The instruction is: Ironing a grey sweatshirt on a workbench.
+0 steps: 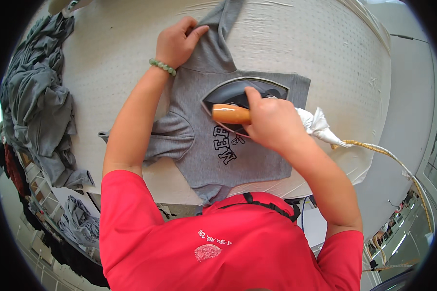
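Note:
A grey sweatshirt (257,160) with dark lettering lies spread on a padded, cream-covered ironing table (111,63). Its neck area points left, and one sleeve (213,43) stretches away to the far side. My right hand (275,119) is wrapped round the orange handle of a steam iron (245,89), which rests on the middle of the sweatshirt and covers part of the lettering. My left hand (178,41) is at the far sleeve, its thumb and fingers closed on the fabric; the fingertips are partly hidden.
A heap of grey garments (39,97) lies along the table's left side, with more grey cloth (80,220) below it. White cloth (317,123) wraps the iron's rear, where a yellow hose (412,179) runs off over the right edge.

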Action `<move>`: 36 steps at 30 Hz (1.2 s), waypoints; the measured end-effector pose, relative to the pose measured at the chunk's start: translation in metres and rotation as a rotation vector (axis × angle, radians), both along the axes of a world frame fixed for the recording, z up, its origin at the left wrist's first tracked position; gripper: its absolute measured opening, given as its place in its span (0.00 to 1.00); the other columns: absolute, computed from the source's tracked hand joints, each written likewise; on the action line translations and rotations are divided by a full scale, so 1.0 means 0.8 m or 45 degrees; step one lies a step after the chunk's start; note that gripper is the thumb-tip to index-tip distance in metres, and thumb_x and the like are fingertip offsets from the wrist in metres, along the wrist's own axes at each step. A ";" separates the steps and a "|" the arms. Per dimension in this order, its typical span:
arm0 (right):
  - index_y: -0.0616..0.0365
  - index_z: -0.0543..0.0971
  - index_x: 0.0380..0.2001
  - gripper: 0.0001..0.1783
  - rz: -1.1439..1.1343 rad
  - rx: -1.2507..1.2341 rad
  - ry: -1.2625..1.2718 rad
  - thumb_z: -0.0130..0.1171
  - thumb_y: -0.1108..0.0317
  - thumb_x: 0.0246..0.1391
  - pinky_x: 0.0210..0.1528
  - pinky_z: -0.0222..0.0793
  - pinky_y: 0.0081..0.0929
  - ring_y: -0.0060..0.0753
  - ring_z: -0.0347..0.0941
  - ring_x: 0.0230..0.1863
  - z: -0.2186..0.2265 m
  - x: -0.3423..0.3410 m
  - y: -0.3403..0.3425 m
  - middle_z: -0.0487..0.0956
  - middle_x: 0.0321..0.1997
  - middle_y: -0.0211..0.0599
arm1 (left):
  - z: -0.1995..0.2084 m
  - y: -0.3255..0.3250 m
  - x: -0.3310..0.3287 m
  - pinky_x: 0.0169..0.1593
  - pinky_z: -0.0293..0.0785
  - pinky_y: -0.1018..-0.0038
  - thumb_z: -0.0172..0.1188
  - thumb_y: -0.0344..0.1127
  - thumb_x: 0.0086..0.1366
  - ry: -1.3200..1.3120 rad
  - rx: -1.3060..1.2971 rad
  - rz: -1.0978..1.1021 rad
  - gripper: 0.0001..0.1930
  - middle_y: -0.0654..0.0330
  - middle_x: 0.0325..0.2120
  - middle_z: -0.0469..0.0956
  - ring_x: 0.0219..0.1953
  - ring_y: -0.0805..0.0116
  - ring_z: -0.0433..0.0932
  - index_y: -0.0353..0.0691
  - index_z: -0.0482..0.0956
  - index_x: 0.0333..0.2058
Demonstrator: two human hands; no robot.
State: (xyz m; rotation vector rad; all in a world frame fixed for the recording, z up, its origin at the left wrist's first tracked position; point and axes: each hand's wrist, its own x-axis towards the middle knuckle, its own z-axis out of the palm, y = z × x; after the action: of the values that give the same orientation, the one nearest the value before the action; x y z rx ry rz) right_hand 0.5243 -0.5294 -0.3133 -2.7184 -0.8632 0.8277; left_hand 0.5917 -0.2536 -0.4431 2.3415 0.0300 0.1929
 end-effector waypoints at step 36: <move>0.55 0.71 0.59 0.30 -0.210 -0.267 0.514 0.66 0.67 0.53 0.44 0.78 0.55 0.62 0.83 0.41 0.028 -0.083 -0.267 0.85 0.37 0.56 | 0.041 -0.215 -0.184 0.78 0.49 0.48 0.62 0.42 0.71 -0.099 0.355 -0.406 0.36 0.47 0.76 0.58 0.79 0.43 0.51 0.35 0.63 0.73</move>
State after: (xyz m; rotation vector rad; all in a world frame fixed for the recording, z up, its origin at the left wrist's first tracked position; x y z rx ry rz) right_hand 0.4579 -0.7431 -0.2912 -2.5958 -0.4842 1.4299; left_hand 0.4446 -0.4255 -0.4104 2.5715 -0.4313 0.1358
